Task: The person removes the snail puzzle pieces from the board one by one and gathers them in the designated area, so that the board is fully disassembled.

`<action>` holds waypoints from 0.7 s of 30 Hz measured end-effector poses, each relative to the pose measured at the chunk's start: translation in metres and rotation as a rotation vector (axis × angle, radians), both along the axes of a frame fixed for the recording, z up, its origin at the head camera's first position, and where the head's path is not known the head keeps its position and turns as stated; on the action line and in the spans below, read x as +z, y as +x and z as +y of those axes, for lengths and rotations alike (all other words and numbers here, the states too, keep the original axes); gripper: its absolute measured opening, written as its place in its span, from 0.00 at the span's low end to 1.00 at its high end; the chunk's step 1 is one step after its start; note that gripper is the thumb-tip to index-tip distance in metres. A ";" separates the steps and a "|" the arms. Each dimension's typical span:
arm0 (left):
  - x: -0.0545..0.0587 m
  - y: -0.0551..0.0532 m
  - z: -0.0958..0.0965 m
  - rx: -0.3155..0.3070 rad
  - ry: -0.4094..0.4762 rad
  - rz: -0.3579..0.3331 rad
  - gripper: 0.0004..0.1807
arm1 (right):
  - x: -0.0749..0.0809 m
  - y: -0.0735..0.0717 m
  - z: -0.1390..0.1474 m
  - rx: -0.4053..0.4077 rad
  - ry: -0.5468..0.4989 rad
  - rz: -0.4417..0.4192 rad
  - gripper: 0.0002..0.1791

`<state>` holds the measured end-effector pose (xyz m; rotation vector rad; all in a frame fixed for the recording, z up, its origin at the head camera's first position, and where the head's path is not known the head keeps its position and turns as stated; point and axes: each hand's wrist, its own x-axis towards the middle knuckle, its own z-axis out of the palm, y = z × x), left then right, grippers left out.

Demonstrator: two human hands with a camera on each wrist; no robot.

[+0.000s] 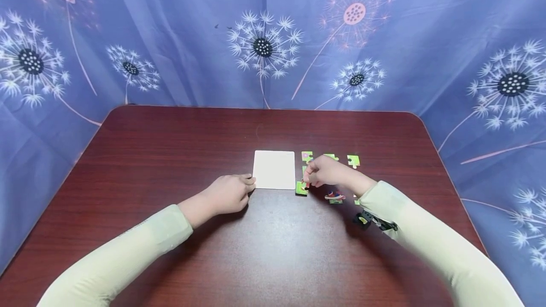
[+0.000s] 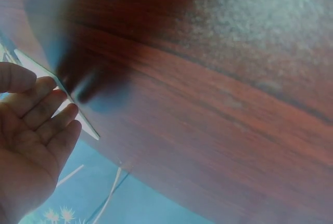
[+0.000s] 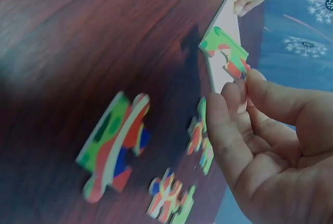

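Note:
A white square board [image 1: 274,169] lies flat on the table. My left hand [image 1: 228,194] is at its lower left edge, the fingertips touching the board; in the left wrist view those fingers [image 2: 61,107] look fairly straight. My right hand [image 1: 326,171] pinches a green and red jigsaw piece [image 1: 301,188] between thumb and fingertips. That piece is by the board's lower right corner; whether it touches the board I cannot tell. Near the right hand lie other jigsaw pieces, including a green and pink one [image 1: 306,156] and one with a red and blue picture [image 1: 334,197].
Further right on the dark red wooden table [image 1: 183,141] are a green corner piece [image 1: 353,160] and a piece [image 1: 357,200] partly hidden by the right sleeve. A black wrist mount [image 1: 375,221] hangs under that forearm. A blue dandelion-print cloth [image 1: 192,37] surrounds the table's back and sides.

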<state>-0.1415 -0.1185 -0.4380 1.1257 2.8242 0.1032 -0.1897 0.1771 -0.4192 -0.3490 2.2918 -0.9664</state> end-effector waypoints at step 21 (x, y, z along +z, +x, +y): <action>0.002 0.002 0.001 -0.007 -0.002 0.000 0.21 | -0.015 0.003 0.011 0.023 0.079 0.068 0.07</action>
